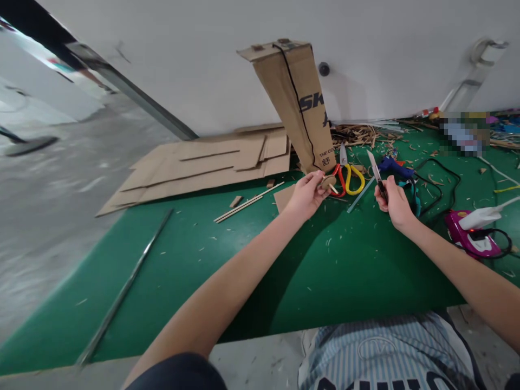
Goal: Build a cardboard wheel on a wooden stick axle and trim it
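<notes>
My left hand (309, 194) pinches a small round cardboard disc (327, 182) with a short wooden stick through its middle. In my right hand (392, 199) is a utility knife (377, 176), its blade out and pointing up and away from me. Just beyond the disc lie scissors with red and yellow handles (355, 180). A blue glue gun (396, 168) rests behind my right hand, and a clear glue stick (361, 195) lies between the hands. Behind my left hand a tall cardboard box (298, 103) with a black cord down it stands upright.
Flat cardboard sheets (195, 168) lie at the back left. Thin wooden sticks (239, 210) and a metal strip (130, 281) rest on the green table (182, 292). A pink power strip (473, 235) with cables sits right. Cardboard scraps (355, 134) are piled along the wall.
</notes>
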### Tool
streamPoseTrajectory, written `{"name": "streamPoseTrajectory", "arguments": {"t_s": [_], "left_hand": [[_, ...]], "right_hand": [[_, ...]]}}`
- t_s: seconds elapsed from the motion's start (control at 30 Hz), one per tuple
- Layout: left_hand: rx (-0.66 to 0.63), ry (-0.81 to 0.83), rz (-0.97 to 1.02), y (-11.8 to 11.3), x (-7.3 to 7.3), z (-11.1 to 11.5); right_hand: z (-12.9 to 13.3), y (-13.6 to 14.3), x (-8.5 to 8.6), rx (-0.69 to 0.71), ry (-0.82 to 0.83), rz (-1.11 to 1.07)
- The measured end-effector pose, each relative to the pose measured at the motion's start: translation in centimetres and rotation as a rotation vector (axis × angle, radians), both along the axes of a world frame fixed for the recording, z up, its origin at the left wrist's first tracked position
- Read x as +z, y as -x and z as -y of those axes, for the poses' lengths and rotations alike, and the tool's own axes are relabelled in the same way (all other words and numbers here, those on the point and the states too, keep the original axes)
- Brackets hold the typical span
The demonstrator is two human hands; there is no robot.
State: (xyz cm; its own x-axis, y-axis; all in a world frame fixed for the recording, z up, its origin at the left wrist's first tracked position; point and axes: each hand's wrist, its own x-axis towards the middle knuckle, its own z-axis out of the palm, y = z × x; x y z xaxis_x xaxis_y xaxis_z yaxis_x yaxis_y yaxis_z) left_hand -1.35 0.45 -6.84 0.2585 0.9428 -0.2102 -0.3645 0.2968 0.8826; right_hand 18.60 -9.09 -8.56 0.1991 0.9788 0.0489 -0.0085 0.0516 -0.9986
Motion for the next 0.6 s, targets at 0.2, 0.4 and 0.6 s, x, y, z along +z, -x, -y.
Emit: {"name": "streamPoseTrajectory", "arguments": {"t_s": [0.2,0.4,0.6], "left_hand": [[-0.090,0.000,-0.105,1.6,-0.3,2.1],[-0.097,-0.189,-0.225,1.0,-0.9,0.9],[-0.162,-0.344,-0.291,0.6,-1.8,1.3]], "right_hand": [[0.2,0.2,0.7,0.020,-0.097,0.376],[2.0,-0.7,1.8,0.189,-0.122,1.163],[2.4,-0.1,1.7,0.243,-0.044,1.582]]}}
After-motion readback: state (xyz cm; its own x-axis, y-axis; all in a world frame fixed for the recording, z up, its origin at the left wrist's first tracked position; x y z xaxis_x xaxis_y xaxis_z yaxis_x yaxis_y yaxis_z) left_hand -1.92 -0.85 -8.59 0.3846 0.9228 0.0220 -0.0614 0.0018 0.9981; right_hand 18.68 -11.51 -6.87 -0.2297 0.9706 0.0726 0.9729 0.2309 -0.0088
